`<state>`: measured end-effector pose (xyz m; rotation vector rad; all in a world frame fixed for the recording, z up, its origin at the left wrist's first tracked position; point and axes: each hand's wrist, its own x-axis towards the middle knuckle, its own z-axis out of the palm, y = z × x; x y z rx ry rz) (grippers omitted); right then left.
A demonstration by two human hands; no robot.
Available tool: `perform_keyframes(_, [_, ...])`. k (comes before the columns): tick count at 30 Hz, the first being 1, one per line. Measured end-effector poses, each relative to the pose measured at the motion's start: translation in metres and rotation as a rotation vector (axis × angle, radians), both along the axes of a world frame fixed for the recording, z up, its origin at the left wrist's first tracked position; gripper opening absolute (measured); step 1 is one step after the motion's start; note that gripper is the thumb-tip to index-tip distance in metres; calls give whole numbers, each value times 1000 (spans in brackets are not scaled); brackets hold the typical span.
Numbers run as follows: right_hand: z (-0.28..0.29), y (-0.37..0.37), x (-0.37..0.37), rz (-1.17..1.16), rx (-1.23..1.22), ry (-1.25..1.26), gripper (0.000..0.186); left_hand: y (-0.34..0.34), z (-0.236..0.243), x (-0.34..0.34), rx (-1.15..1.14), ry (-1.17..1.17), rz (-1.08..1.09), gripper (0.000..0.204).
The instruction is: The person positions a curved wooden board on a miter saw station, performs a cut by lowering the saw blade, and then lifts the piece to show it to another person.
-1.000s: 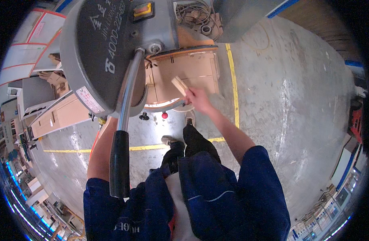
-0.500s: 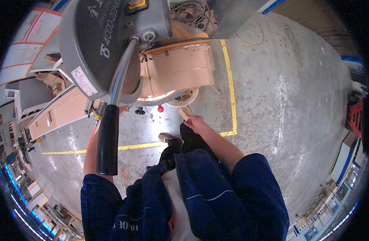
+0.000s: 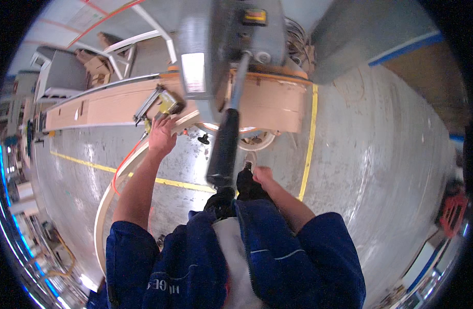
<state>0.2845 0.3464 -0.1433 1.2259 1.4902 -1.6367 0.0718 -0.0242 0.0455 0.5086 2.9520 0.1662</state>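
My left hand [image 3: 161, 136] reaches up and forward, its fingers apart just below a yellow and black nail gun [image 3: 163, 104] lying on the long wooden bench [image 3: 107, 110]. An orange hose [image 3: 124, 162] runs from the tool down past my left forearm. My right hand [image 3: 262, 176] hangs low by my thigh. It is closed around a small pale wooden piece [image 3: 248, 166] whose tip shows. Between my hands hangs the black handle [image 3: 223, 149] of a grey machine [image 3: 221, 46].
A curved pale wooden strip [image 3: 105, 201] arcs along the floor by my left arm. Yellow lines [image 3: 309, 139] mark the grey concrete floor. A round wooden form [image 3: 270, 105] sits under the machine. Benches and boxes stand at the far left.
My right hand dropped from the wooden form to my thigh with the small piece. My left hand left the black handle and reached toward the nail gun. The view swung left.
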Motion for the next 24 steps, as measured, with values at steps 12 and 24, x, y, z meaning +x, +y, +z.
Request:
perform_keyframes(12, [52, -104, -2, 805, 168, 645, 32, -112, 47, 112, -18, 9, 449, 81])
perform_keyframes(24, [60, -100, 2, 695, 616, 286, 34, -262, -95, 381, 387, -384, 1004, 54])
